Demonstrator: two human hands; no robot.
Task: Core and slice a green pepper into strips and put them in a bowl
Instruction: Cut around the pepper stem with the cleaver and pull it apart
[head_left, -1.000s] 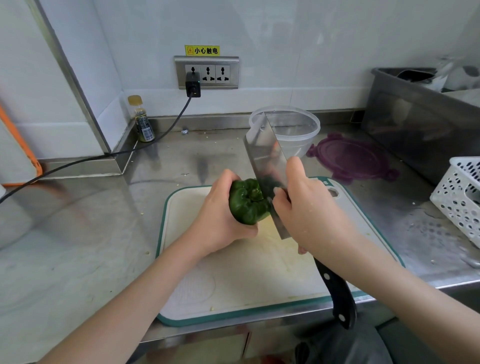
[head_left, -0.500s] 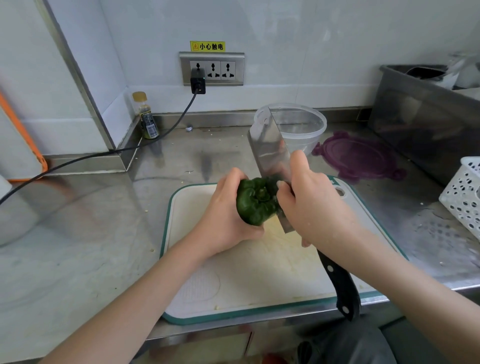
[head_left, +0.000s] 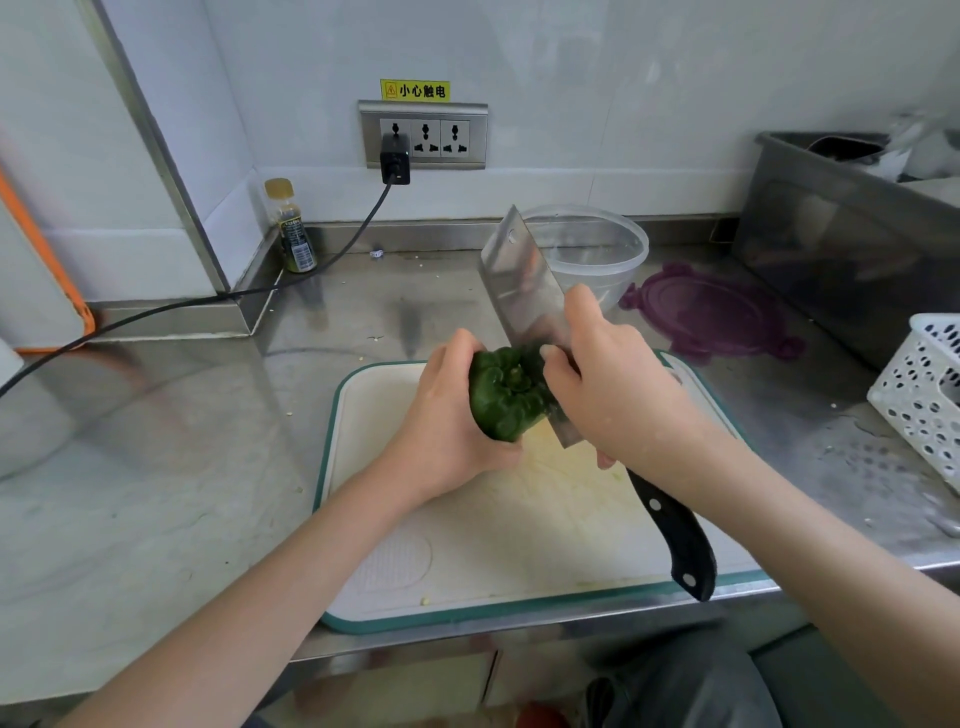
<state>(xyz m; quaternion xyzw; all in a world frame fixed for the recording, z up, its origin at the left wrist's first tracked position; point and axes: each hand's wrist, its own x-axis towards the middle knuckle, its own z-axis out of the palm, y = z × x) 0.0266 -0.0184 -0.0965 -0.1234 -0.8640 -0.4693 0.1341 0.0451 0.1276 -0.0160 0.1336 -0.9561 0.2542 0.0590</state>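
Head view: a green pepper (head_left: 506, 395) is gripped in the left hand (head_left: 447, 421) above a white cutting board (head_left: 519, 519) on a steel table (head_left: 156, 467), stem end turned up. A cleaver (head_left: 530, 306) is grasped by the right hand (head_left: 618, 395) around the blade itself, its edge set against the pepper's right side, the black handle left trailing toward the table's front edge. A clear plastic bowl (head_left: 597, 249) is seen behind the blade, a purple lid (head_left: 711, 312) beside it.
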